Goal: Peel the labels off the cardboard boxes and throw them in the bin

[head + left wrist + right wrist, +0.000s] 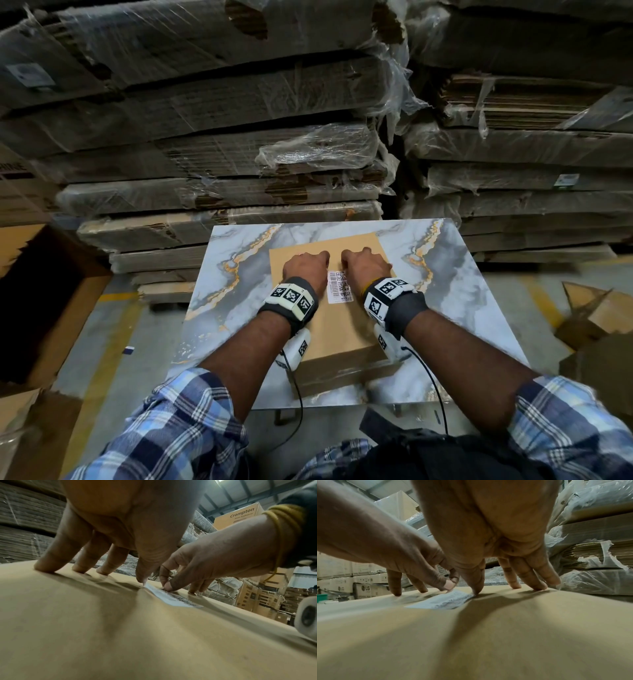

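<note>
The person is working at the far end of a white rectangular paper label [339, 287] printed with black barcodes, which is lying flat on the top face of a plain brown cardboard box [337, 329]. The box is sitting on a grey-and-white marble-patterned tabletop with gold veins [455, 291].

The left hand [306, 269] is standing on spread, straight fingertips [45, 566] planted on the cardboard, while its thumb tip [142, 579] is digging at the label's far corner. The right hand [365, 266] is doing the same from the other side: its outer fingers are pressing the box and its thumb [169, 586] is bearing down on the label's far edge, with the index finger curled close beside it. Whether paper is actually caught between them cannot be told. Neither hand is closing round anything.

Judging by this, the step is starting a corner. It is likely to go best if a nail is worked under the very edge until a tab is lifting, the other hand is holding the cardboard down just beside it, and the pull is then made low and slow along the label's length. A steep or quick tug is liable to tear the thin paper or strip the box's brown facing.

The label is looking fully stuck and unwrinkled, except perhaps a slight lift at the worked corner. No bin is showing clearly.
</note>
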{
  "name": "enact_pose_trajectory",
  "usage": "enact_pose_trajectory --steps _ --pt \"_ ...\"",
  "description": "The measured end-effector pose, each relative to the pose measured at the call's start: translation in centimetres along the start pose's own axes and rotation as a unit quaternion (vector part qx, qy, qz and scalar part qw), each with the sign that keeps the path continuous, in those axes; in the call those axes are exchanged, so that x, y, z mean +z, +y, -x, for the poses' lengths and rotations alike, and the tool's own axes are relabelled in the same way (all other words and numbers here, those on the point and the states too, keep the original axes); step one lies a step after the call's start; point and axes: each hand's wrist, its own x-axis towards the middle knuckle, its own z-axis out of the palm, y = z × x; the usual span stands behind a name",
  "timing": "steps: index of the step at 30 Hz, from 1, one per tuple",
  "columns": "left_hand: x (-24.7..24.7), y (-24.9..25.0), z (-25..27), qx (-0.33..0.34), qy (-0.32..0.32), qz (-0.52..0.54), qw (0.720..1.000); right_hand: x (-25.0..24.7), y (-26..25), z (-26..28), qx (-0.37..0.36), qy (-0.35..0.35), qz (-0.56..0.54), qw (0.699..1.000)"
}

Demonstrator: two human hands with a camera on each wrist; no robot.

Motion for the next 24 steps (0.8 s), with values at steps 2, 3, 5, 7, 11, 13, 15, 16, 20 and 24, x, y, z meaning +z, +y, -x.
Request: enact_pose_trajectory --steps 2,3,5,7,11,13,15,16,20,24 --pt "0.0 -0.3 0.1 -0.001 0.001 0.003 1.0 0.2 0.1 0.0 0.001 0.004 -0.006 1.0" --pt "0.0 -0.5 0.1 -0.002 0.003 0.007 1.0 0.2 0.1 0.0 0.003 0.005 -0.01 1.0" --pt "0.0 -0.9 0.3 -0.004 0.008 0.018 1.0 0.4 0.2 0.0 0.006 0.009 -0.02 1.0" --pt "0.0 -1.0 0.5 0.002 0.007 0.024 1.0 0.5 0.3 0.1 0.004 0.016 -0.032 0.999" --pt "-0.3 -0.8 0.8 0.02 -0.016 0.021 0.999 0.9 1.2 0.3 -0.018 0.022 -0.054 0.998" --pt "-0.5 -0.8 0.8 0.024 -0.028 0.017 0.999 0.7 1.8 0.2 -0.031 0.017 -0.052 0.998" --pt "-0.5 -0.7 0.8 0.024 -0.039 0.014 0.999 0.4 2.0 0.1 -0.039 0.015 -0.045 0.998" --pt "-0.6 -0.7 0.8 0.024 -0.042 0.015 0.999 0.2 2.0 0.1 -0.04 0.016 -0.044 0.998" --pt "-0.8 -1.0 0.9 0.032 -0.065 0.007 0.997 -0.4 1.2 0.0 -0.049 0.01 -0.017 0.999" --pt "-1.4 -2.6 1.2 0.057 -0.133 -0.016 0.989 -0.3 0.6 -0.2 -0.051 0.014 0.0 0.999"
